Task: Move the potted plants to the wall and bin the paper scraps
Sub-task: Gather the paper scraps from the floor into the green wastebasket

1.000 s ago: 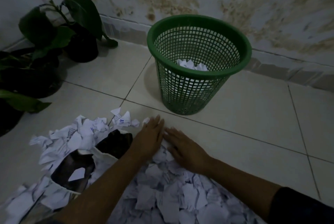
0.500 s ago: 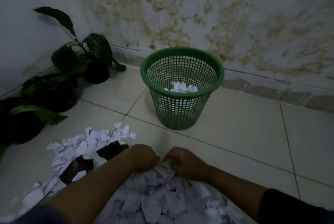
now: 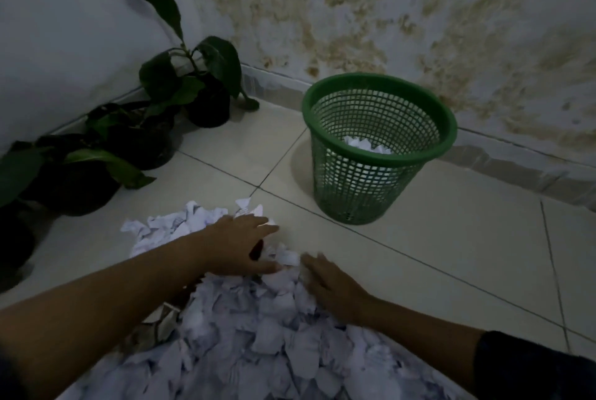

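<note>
Left hand (image 3: 240, 243): fingers straight and spread, laid flat on the far edge of the paper scraps (image 3: 258, 328), palm down. Nothing is pinched. Right hand (image 3: 332, 282): also flat, fingers extended and slightly blurred, resting on the right edge of the same pile. Nothing is held there either.

Both hands are set at the far rim of the heap, one at each side of its tip, palms angled toward each other. Probable reason: the loose scraps are being corralled into a bunch that can be scooped between two palms, since torn pieces cannot be lifted one-handed in bulk.

The scraps are white, torn small, crumpled, some with faint print. A broad mound is formed on the tiled floor (image 3: 451, 238), near and centre, running under both forearms. A thinner patch is spread to the left, beyond the left wrist. Something dark is partly buried at the left edge of the pile; it cannot be identified.

The green mesh bin (image 3: 379, 154) stands upright on the floor, far right of the hands, well apart from the pile, close to the stained wall (image 3: 387, 12). A few scraps are already visible inside it.

The potted plants (image 3: 135, 128) are lined along the left wall into the corner, in dark pots. That half of the task is judged done; most of the paper remains.
</note>
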Tool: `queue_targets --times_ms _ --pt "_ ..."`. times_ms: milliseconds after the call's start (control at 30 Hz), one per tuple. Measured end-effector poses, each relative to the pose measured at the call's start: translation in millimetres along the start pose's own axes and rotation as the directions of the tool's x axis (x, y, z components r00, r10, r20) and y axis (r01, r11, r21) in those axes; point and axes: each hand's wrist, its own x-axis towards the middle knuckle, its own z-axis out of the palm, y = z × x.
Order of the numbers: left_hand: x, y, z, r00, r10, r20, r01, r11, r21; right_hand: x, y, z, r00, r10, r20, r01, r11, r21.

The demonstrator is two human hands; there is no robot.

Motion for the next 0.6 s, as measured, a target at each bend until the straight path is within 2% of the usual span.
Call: queue_targets --times_ms 100,133,233,333,400,500,600 --pt "-24 -18 31 0.998 -0.038 0.042 0.047 0.969 -0.243 0 -17 11 0.998 -0.020 -0.059 0.030 0.984 0.174" --pt "-32 -22 37 1.000 -0.026 0.004 0.026 0.940 -0.341 3 -23 12 0.994 -0.028 -0.105 0.047 0.984 0.174" --pt "-42 -40 42 0.952 -0.009 -0.307 -0.160 0.840 -0.519 29 -43 6 0.970 -0.042 -0.239 0.070 0.992 0.109" --pt "-35 -76 41 0.844 -0.169 -0.509 -0.173 0.813 -0.557 63 -68 -5 0.943 -0.069 -0.325 0.098 0.993 0.074" --pt "-32 -105 47 0.799 -0.264 -0.540 -0.078 0.845 -0.529 83 -77 -3 0.941 -0.087 -0.326 0.100 0.995 0.023" --pt "-31 -142 66 0.803 -0.424 -0.420 0.245 0.875 -0.417 110 -84 5 0.973 -0.070 -0.219 0.051 0.994 -0.093" --pt "-26 -163 88 0.760 -0.619 -0.198 0.480 0.740 -0.471 133 -89 6 0.980 -0.039 -0.195 0.001 0.982 -0.187"
